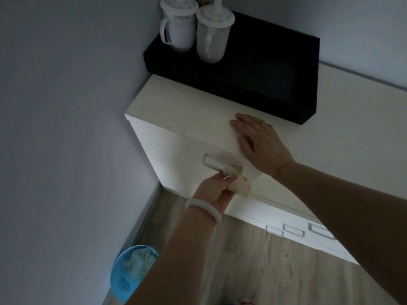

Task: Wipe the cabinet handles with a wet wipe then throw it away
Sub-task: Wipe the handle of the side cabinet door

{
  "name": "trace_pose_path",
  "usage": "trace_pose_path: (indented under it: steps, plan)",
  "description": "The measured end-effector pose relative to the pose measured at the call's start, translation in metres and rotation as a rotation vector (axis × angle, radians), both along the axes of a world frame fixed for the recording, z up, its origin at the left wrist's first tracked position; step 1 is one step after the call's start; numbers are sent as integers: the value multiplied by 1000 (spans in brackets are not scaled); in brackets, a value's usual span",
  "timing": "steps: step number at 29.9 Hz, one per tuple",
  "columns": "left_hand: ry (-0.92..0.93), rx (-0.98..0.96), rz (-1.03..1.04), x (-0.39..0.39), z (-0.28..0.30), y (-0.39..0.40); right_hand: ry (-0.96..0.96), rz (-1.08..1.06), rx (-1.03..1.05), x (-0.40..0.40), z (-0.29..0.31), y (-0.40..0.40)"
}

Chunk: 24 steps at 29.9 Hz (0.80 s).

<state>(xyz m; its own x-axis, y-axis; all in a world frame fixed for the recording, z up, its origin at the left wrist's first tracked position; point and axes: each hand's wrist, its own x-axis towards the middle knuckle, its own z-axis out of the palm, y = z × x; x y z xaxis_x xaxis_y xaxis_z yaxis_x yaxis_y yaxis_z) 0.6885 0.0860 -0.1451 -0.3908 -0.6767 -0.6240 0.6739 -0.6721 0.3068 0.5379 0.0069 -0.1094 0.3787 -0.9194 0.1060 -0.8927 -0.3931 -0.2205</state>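
Note:
A pale wooden cabinet (176,115) stands in the corner. On its top front panel is a silver bar handle (211,165). My left hand (214,192), with a white bangle on the wrist, pinches a crumpled wet wipe (240,186) against the right end of that handle. My right hand (257,139) lies flat, fingers straight, on the cabinet's top near the front edge. Further silver handles (293,230) show lower down on the right. A blue bin (123,276) with crumpled tissue inside stands on the floor by the wall.
A black tray (253,84) sits at the back of the cabinet top, holding two white lidded mugs (193,29). Grey walls close in on the left and behind. Light wood flooring (264,260) runs in front of the cabinet.

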Motion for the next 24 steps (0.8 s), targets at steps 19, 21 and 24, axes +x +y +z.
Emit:
trace_pose_path:
  steps: [19,21,24]
  plan:
    - [-433,135,141,-21,6,-3,2,3,12,-1,1,0]
    - [-570,92,112,-2,4,-10,-7,1,18,0,2,0]
    - [-690,-9,95,26,5,-21,2,2,16,0,1,0]
